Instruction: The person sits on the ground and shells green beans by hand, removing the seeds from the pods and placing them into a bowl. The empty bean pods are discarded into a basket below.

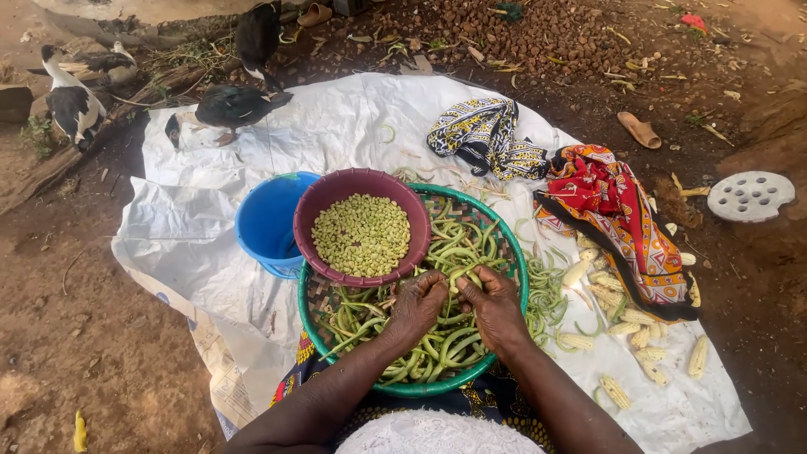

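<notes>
Over the green basket, just above its middle, we find a single green bean pod pinched between the two hands. The left hand and the right hand meet fingertip to fingertip on it, both closed around the pod, thumbs pressing along its length. We judge the step in hand to be the splitting of one pod; whether it has opened yet we cannot tell, the fingers cover it. The next move, as we read it, calls for a firm thumb push along the seam and a short carry to the bowl without spilling.

Beneath the hands, the basket holds a heap of whole pods. Resting on its far-left rim sits a maroon bowl filled with pale shelled beans. Just behind and to the left, touching the bowl, is a blue bucket.

All of this lies on a white sheet spread over bare earth. To the right, small maize cobs lie scattered beside a red patterned cloth; a black-and-white cloth lies further back. Ducks stand at the sheet's far edge.
</notes>
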